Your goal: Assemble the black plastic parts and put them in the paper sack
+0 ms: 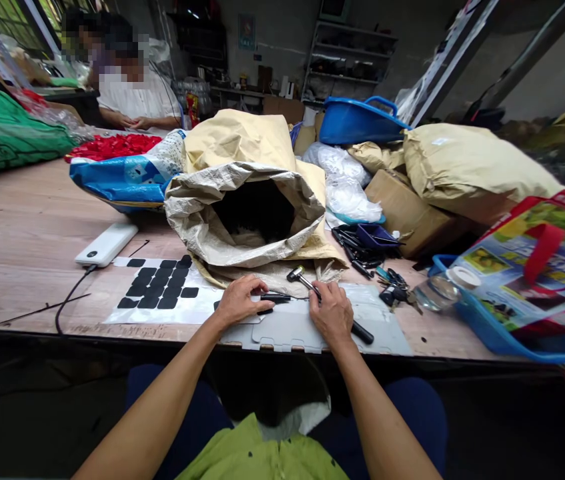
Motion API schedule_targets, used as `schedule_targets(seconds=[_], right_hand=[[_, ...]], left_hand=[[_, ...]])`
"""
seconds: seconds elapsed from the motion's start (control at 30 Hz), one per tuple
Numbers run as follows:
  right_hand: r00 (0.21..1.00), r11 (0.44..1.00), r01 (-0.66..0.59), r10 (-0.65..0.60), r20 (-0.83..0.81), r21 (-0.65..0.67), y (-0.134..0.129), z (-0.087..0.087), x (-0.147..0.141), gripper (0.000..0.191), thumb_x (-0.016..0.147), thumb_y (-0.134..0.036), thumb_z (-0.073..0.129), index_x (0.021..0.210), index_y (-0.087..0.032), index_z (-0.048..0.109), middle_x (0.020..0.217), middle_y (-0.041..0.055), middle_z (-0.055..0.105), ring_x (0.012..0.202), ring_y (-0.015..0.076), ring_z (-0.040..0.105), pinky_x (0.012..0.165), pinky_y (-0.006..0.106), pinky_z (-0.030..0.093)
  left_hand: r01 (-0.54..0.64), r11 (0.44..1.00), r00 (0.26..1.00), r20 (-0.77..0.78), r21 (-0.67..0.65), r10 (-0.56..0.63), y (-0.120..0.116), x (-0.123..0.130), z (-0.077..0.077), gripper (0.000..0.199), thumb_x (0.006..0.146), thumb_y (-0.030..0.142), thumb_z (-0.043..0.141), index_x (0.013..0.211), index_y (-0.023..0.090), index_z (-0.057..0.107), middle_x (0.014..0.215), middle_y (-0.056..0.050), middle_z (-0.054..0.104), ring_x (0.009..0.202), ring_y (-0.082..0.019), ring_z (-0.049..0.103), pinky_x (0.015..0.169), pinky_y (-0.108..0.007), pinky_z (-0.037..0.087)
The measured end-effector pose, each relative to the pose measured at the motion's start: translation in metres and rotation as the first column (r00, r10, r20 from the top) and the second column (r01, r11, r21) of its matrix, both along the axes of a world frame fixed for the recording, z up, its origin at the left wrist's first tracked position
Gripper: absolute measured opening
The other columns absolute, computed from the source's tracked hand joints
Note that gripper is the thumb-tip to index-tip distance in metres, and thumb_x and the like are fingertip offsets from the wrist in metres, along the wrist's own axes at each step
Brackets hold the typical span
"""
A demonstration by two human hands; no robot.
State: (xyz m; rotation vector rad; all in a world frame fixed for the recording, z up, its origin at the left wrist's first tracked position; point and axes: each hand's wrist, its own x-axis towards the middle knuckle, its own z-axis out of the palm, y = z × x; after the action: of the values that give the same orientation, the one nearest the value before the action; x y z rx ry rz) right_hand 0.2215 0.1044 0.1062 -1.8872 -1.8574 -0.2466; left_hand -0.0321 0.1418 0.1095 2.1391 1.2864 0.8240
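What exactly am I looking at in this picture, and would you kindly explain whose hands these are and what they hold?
There is no machine here: a person works bare-handed. The single picture comes from a camera on that person's head, looking forward and down.

The left hand has its fingers at a slim black piece. The right hand lies over the handle of a hammer; how firmly either grips is hard to tell.

On the table, black squares sit in rows on a white sheet, left of the hands. Behind the hands, a large sack lies with its mouth open.
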Motion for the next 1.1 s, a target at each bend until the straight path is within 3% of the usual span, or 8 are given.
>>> schedule_targets(seconds=[0.1,0.2,0.37,0.57,0.77,1.0,1.1], right_hand=[[1.000,1.000,0.007,-0.007,0.011,-0.013,0.001,-0.001,0.000,0.024,0.096,-0.030,0.057,0.117,-0.024,0.069,0.101,0.0057,0.061,0.093,0.0207,0.050,0.079,0.032,0.036],[1.000,0.999,-0.008,0.008,0.001,-0.032,0.002,0.000,0.002,0.025,0.097,-0.028,0.055,0.116,-0.024,0.070,0.101,0.0067,0.062,0.092,0.0213,0.051,0.078,0.032,0.037],[0.984,0.999,-0.043,0.045,-0.173,0.019,-0.004,0.018,-0.001,0.029,0.101,-0.030,0.048,0.118,-0.024,0.070,0.101,0.0074,0.064,0.097,0.0222,0.057,0.084,0.034,0.045],[0.865,0.961,-0.266,0.272,-0.422,0.074,-0.032,0.039,-0.026,0.033,0.103,-0.034,0.043,0.121,-0.023,0.068,0.105,0.0070,0.068,0.100,0.0198,0.064,0.092,0.032,0.050],[0.886,0.948,-0.318,0.283,-0.368,-0.034,-0.056,0.045,-0.048,0.039,0.105,-0.034,0.041,0.135,-0.027,0.064,0.103,0.0070,0.067,0.099,0.0190,0.065,0.091,0.029,0.050],[0.938,0.957,-0.285,0.266,-0.224,-0.058,-0.059,0.035,-0.054,0.039,0.105,-0.029,0.041,0.136,-0.030,0.065,0.090,0.0043,0.063,0.085,0.0165,0.063,0.075,0.024,0.048],[0.949,0.964,-0.254,0.234,-0.211,-0.074,-0.059,0.034,-0.051,0.038,0.104,-0.027,0.043,0.134,-0.031,0.066,0.090,0.0033,0.063,0.084,0.0158,0.063,0.072,0.023,0.046]], left_hand=[[-0.008,1.000,0.999,-0.037,-0.004,0.008,0.002,0.000,0.000,0.028,0.079,0.045,0.080,0.096,0.024,0.075,0.088,-0.001,0.065,0.087,-0.020,0.060,0.078,-0.030,0.042],[-0.009,0.999,1.000,-0.012,-0.031,0.008,0.004,-0.002,-0.002,0.020,0.079,0.038,0.080,0.091,0.023,0.074,0.085,0.000,0.064,0.085,-0.019,0.059,0.077,-0.029,0.042],[0.027,0.996,0.996,0.082,-0.082,-0.020,0.006,-0.006,-0.004,0.020,0.074,0.029,0.082,0.090,0.022,0.073,0.087,0.001,0.065,0.084,-0.018,0.059,0.077,-0.028,0.044],[0.006,0.995,0.996,0.090,-0.098,0.003,0.008,-0.004,-0.007,0.020,0.072,0.026,0.084,0.088,0.022,0.073,0.086,0.002,0.064,0.083,-0.017,0.059,0.075,-0.027,0.044],[-0.012,0.997,0.997,0.070,-0.070,0.017,0.008,-0.004,-0.008,0.019,0.072,0.028,0.085,0.086,0.022,0.073,0.085,0.002,0.066,0.083,-0.017,0.059,0.075,-0.028,0.042],[-0.012,0.999,1.000,0.008,-0.038,0.013,0.007,-0.003,-0.004,0.020,0.074,0.034,0.084,0.077,0.020,0.069,0.080,0.001,0.063,0.080,-0.017,0.057,0.072,-0.028,0.040],[-0.018,0.999,0.999,0.041,-0.042,0.020,0.006,-0.003,-0.005,0.018,0.074,0.032,0.084,0.082,0.021,0.072,0.081,0.002,0.064,0.080,-0.017,0.057,0.073,-0.027,0.041]])
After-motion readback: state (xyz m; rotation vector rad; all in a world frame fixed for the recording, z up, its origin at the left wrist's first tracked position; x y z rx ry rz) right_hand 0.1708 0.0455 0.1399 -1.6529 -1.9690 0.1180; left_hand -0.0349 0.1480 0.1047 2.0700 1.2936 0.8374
